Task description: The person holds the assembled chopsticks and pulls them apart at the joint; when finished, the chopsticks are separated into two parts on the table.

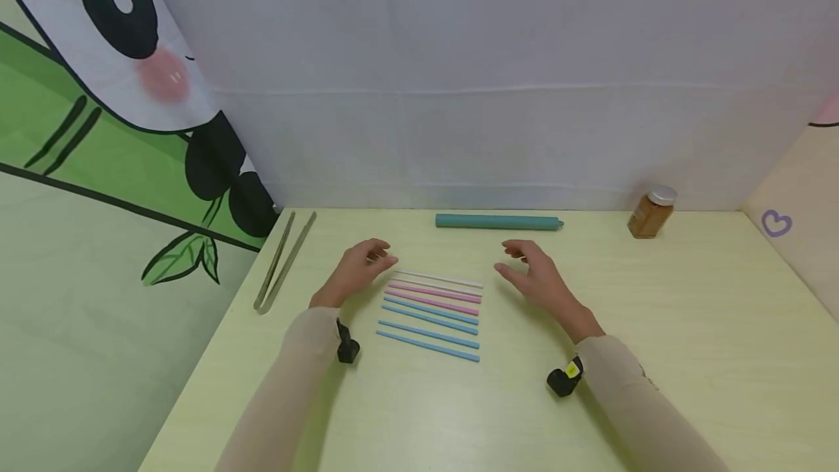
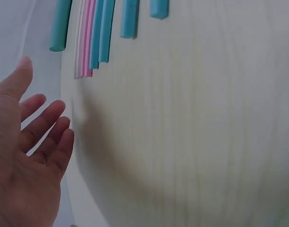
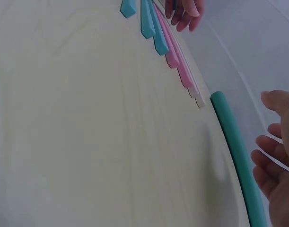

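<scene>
Several thin sticks lie side by side on the table between my two hands: blue sticks (image 1: pixel 429 341) nearest me, pink sticks (image 1: pixel 434 298) behind them, and white sticks (image 1: pixel 439 279) farthest back. My left hand (image 1: pixel 357 268) hovers just off their left ends, fingers loosely bent and holding nothing. Off the right ends is my right hand (image 1: pixel 534 275), also bare, thumb and fingers apart. In the left wrist view the left palm (image 2: pixel 26 170) faces the stick ends. The right wrist view has the right fingers (image 3: pixel 272 161) overlapping a green cylinder (image 3: pixel 234 137).
Behind the sticks, the green cylinder (image 1: pixel 498 222) lies along the table's back edge. A brown jar (image 1: pixel 651 213) with a pale lid stands at the back right. Metal tongs (image 1: pixel 282 264) lie at the left edge. A white cloth (image 1: pixel 498 144) hangs behind the table (image 1: pixel 688 326).
</scene>
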A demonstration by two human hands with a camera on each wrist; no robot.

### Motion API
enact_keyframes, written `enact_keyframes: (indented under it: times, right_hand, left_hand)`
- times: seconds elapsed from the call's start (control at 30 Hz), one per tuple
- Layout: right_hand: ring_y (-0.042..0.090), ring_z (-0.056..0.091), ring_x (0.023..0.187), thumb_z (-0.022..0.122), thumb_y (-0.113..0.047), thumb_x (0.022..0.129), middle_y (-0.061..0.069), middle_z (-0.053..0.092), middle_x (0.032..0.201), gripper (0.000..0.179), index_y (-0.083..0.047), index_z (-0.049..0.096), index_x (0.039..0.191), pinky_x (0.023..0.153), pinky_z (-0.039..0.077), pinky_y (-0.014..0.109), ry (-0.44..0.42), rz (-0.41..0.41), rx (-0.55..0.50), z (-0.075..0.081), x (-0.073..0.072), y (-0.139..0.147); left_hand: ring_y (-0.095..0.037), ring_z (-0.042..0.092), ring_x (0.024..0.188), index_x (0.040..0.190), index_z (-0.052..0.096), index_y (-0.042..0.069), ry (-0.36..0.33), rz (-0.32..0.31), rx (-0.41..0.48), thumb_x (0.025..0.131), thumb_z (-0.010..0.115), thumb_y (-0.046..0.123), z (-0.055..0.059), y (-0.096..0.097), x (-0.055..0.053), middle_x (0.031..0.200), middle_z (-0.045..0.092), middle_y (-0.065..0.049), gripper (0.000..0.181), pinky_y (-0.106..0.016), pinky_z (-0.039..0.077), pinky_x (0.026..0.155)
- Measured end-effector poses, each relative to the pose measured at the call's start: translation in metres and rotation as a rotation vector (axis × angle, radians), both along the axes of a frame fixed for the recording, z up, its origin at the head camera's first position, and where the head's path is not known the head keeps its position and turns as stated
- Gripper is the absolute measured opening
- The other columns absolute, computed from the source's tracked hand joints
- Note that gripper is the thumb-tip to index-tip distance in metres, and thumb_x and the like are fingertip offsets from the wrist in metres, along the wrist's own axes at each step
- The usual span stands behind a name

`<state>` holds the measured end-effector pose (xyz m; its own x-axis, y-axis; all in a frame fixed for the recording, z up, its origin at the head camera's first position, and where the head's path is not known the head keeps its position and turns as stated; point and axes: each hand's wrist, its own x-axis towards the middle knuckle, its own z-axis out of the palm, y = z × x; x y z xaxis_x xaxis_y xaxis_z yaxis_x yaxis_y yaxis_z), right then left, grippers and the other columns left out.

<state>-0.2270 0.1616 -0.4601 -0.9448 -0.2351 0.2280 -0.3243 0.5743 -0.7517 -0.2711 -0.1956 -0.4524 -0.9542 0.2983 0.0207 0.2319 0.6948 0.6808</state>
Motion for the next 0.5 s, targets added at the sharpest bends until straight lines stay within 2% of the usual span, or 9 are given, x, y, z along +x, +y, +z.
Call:
enact_keyframes:
  times: [0.13,0.27,0.43,0.5]
  right_hand:
    - [0.029,0.055,0.109,0.063,-0.029,0.093,0.015,0.059,0.119,0.045,-0.001,0.054,0.127,0.096,0.044,0.047,-0.074,0.036,-0.043,-0.006,-0.002,-0.014]
    - [0.024,0.058,0.101,0.065,-0.027,0.092,0.010,0.063,0.109,0.035,-0.003,0.059,0.117,0.090,0.048,0.040,-0.123,0.055,-0.039,-0.012,-0.006,-0.023]
    - [0.020,0.058,0.097,0.066,-0.024,0.091,0.006,0.062,0.104,0.025,-0.008,0.062,0.109,0.088,0.047,0.037,-0.130,0.074,0.016,-0.020,-0.009,-0.028]
    - [0.021,0.057,0.097,0.067,-0.022,0.091,0.006,0.062,0.104,0.021,-0.008,0.064,0.106,0.090,0.046,0.039,-0.121,0.084,0.032,-0.020,-0.010,-0.029]
  left_hand:
    - [-0.025,0.059,0.104,0.119,0.062,0.005,-0.033,-0.033,0.000,0.093,0.064,0.030,-0.004,0.008,-0.001,0.112,0.065,-0.010,0.037,-0.042,0.047,0.094]
    - [-0.022,0.058,0.097,0.110,0.066,0.006,-0.046,-0.058,-0.013,0.092,0.065,0.020,-0.005,0.017,-0.002,0.106,0.064,-0.009,0.023,-0.039,0.048,0.090]
    - [-0.019,0.055,0.090,0.100,0.069,0.008,-0.049,-0.101,-0.055,0.090,0.067,0.016,-0.005,0.024,-0.005,0.098,0.061,-0.007,0.013,-0.035,0.048,0.085]
    - [-0.018,0.054,0.088,0.097,0.069,0.008,-0.041,-0.108,-0.074,0.089,0.068,0.016,-0.005,0.026,-0.007,0.096,0.060,-0.006,0.011,-0.034,0.048,0.084]
